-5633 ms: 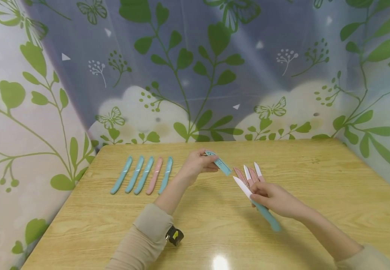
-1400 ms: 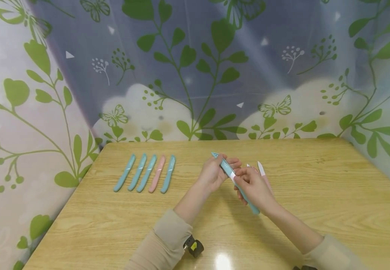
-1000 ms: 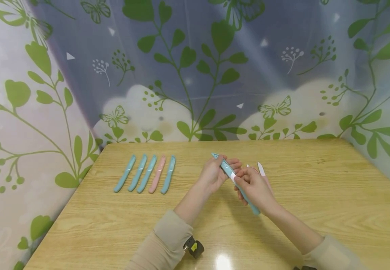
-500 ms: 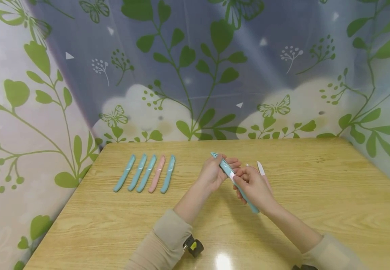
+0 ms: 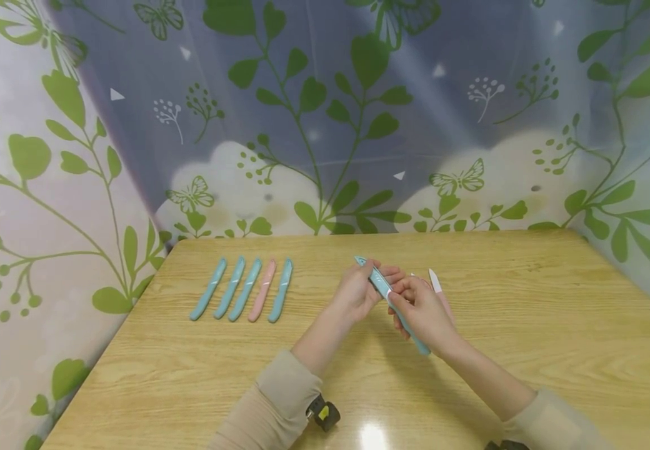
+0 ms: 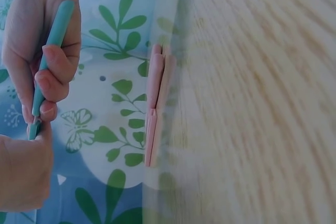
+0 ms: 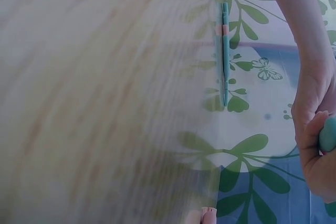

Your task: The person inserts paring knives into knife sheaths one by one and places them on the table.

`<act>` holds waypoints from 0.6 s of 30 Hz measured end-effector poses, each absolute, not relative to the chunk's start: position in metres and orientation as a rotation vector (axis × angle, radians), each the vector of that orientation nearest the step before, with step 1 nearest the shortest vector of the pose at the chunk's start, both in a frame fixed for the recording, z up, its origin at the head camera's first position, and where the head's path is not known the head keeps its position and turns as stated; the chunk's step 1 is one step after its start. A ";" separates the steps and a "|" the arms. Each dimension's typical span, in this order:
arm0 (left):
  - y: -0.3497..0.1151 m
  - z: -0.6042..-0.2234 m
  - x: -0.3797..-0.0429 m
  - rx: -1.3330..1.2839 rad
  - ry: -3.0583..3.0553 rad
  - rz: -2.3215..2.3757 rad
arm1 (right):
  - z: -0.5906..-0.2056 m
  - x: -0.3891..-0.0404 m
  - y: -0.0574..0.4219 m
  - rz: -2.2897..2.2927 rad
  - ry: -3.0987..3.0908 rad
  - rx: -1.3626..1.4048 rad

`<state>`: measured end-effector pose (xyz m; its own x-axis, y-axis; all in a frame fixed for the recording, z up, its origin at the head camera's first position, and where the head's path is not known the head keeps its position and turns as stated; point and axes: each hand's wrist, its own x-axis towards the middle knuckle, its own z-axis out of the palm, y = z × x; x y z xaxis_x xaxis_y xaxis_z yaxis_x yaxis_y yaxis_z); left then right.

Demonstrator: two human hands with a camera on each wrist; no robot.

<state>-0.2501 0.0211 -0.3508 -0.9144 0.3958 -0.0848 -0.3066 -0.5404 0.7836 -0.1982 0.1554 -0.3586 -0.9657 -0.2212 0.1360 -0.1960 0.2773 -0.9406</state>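
Observation:
My left hand (image 5: 354, 295) holds a teal blade sheath (image 5: 380, 283) with the thumb on top and the other fingers extended beneath. In my right hand (image 5: 429, 317) is the teal handle of a paring knife (image 5: 418, 342), gripped with thumb and curled fingers. The blade is inside the sheath, with a small white patch showing by the right thumb in the head view. Both hands are above the table, the knife slanting from upper left to lower right. The left wrist view shows the teal handle (image 6: 55, 32) running up out of the right fingers.
On the left of the wooden table (image 5: 190, 375) lies a row of sheathed knives, several teal (image 5: 208, 289) and one pink (image 5: 262, 290). Beside my right hand lies a pink-handled knife with a bare white blade (image 5: 435, 281); things around it are partly hidden. A patterned cloth (image 5: 325, 125) hangs behind.
Earlier the sheath and the bare-bladed teal knife were apart, one in each hand. They are now joined, and the white strip between them has narrowed over the last second.

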 end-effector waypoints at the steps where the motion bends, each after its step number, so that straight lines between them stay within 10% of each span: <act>1: 0.021 -0.351 -0.250 0.147 1.218 2.448 | -0.359 -0.198 0.155 -1.829 2.497 -0.405; 18: 0.027 -0.356 -0.246 0.135 1.313 2.452 | -0.362 -0.200 0.154 -1.828 2.535 -0.370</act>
<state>-0.2462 0.0273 -0.3559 -0.9324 0.3520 -0.0823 -0.2637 -0.5065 0.8209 -0.2005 0.1540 -0.3616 -0.9723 -0.1862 0.1412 -0.1927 0.2975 -0.9351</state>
